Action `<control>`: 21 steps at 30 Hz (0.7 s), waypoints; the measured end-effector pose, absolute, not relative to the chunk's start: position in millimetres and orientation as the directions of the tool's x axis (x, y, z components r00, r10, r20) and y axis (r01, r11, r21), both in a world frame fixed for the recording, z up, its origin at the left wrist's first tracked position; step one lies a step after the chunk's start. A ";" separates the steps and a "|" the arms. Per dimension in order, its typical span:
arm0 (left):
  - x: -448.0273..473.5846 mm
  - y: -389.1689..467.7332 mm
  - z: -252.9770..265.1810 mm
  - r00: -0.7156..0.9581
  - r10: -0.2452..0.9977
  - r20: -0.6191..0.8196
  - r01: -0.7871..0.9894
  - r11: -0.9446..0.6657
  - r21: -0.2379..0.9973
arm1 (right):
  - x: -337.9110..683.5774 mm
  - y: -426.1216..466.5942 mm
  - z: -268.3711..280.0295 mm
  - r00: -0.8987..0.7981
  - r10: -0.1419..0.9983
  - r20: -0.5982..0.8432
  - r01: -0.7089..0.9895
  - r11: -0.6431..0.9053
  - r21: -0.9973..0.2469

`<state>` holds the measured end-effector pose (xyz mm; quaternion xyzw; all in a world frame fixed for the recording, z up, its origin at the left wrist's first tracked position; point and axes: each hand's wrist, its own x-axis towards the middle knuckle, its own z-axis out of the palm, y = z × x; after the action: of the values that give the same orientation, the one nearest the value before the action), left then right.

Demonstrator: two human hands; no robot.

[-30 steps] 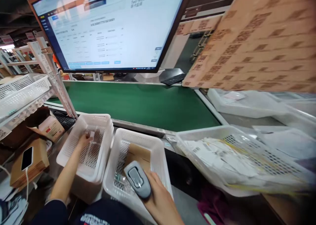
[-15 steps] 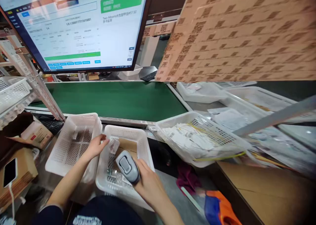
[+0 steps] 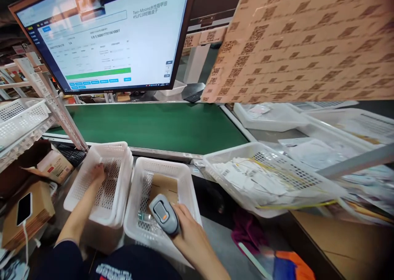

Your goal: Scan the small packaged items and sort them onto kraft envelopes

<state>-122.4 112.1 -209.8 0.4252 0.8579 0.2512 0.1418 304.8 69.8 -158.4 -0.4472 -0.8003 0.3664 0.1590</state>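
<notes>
My right hand [image 3: 192, 233] is wrapped round a grey barcode scanner [image 3: 164, 214], holding it above the right white plastic basket [image 3: 133, 214]. Inside that basket lie a piece of brown cardboard [image 3: 163, 185] and a few small clear packets [image 3: 146, 217], partly behind the scanner. My left hand [image 3: 97, 174] reaches down into the left white basket [image 3: 74, 196], near its upper middle. Blur smears its fingers, and whatever they hold or touch is hidden.
A monitor [image 3: 107, 46] stands above a green conveyor belt [image 3: 160, 122]. On the right a white basket [image 3: 212, 159] holds many paper labels. A phone [image 3: 24, 209] rests on cardboard at the left. A purple cloth [image 3: 248, 231] lies right of my right hand.
My left hand has gone left from the right basket into the left one. A small packet no longer shows in the right basket. The monitor's green notice is gone and its product text differs.
</notes>
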 end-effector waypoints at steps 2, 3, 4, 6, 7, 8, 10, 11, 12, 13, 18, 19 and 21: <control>-122.3 106.1 -217.2 -0.579 0.814 -0.044 0.684 0.515 0.517 | 294.8 69.9 -153.3 -0.557 0.825 -0.093 0.619 0.338 -0.709; -123.5 103.3 -219.5 -0.568 0.822 -0.051 0.695 0.511 0.506 | 289.8 69.8 -150.0 -0.562 0.820 -0.106 0.631 0.342 -0.696; -125.4 100.5 -220.7 -0.551 0.832 -0.057 0.705 0.501 0.502 | 284.9 69.6 -146.1 -0.572 0.811 -0.123 0.642 0.349 -0.683; -129.9 95.3 -219.6 -0.527 0.847 -0.064 0.718 0.484 0.501 | 276.7 69.0 -137.0 -0.594 0.789 -0.156 0.661 0.369 -0.653; -131.3 93.1 -217.1 -0.522 0.851 -0.061 0.722 0.478 0.500 | 273.7 68.7 -131.9 -0.604 0.778 -0.173 0.671 0.379 -0.637; -131.5 91.3 -213.1 -0.521 0.852 -0.050 0.726 0.473 0.499 | 271.4 68.5 -126.8 -0.615 0.766 -0.186 0.676 0.391 -0.624; -126.1 89.3 -200.9 -0.520 0.854 0.028 0.748 0.440 0.497 | 268.5 67.8 -116.6 -0.626 0.753 -0.205 0.687 0.407 -0.602; -119.9 89.0 -193.2 -0.503 0.859 0.099 0.774 0.396 0.495 | 267.4 67.2 -111.5 -0.633 0.745 -0.212 0.688 0.414 -0.596; -111.2 89.1 -185.0 -0.461 0.868 0.184 0.809 0.327 0.489 | 266.2 66.4 -106.2 -0.640 0.736 -0.221 0.689 0.422 -0.589; -100.3 89.6 -176.8 -0.393 0.879 0.271 0.849 0.234 0.473 | 264.5 65.6 -100.7 -0.644 0.728 -0.234 0.695 0.430 -0.576; -27.2 94.9 -153.2 0.070 0.906 0.417 0.914 -0.225 0.337 | 251.0 62.2 -77.8 -0.617 0.730 -0.295 0.766 0.470 -0.438; -12.6 95.7 -153.8 0.127 0.913 0.389 0.904 -0.267 0.333 | 249.2 62.1 -76.1 -0.604 0.736 -0.306 0.781 0.469 -0.413; 12.1 96.2 -159.5 0.202 0.925 0.321 0.885 -0.312 0.345 | 249.5 62.0 -77.1 -0.571 0.752 -0.329 0.810 0.452 -0.373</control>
<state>12.1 96.2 -159.5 0.7740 0.5848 0.2391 0.0422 249.5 62.0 -77.1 -0.4596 -0.8499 0.2509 -0.0581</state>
